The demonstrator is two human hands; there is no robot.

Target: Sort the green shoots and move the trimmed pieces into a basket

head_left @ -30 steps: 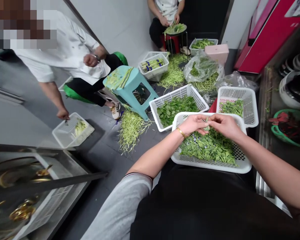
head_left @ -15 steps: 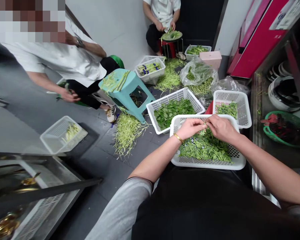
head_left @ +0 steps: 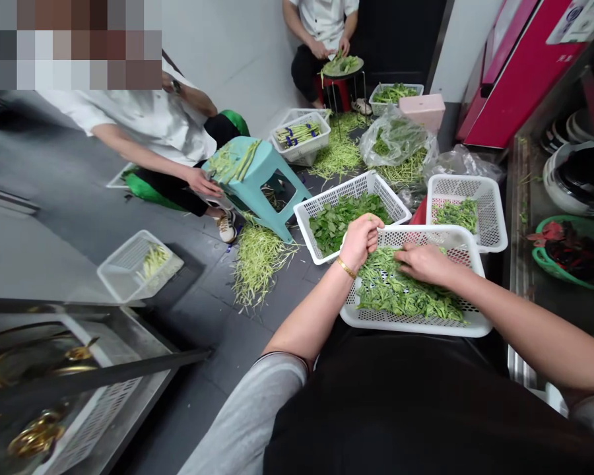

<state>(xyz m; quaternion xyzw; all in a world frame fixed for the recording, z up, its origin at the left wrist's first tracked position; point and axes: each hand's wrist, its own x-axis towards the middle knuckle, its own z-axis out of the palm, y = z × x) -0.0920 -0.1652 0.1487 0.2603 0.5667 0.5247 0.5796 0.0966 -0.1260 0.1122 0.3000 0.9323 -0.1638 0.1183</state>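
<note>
the left hand (head_left: 362,241) and right hand (head_left: 426,263) are apart; their grip is hard to tell. a light touch should keep the greens (head_left: 408,300) in the basket (head_left: 416,328) from getting squashed.

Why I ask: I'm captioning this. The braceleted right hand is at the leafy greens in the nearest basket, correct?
The gold-colored bracelet is on the left wrist, as the head view shows; the right hand is at the leafy greens.

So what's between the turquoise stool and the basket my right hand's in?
In the head view, another white basket holding leafy greens sits between the stool and your basket.
</note>
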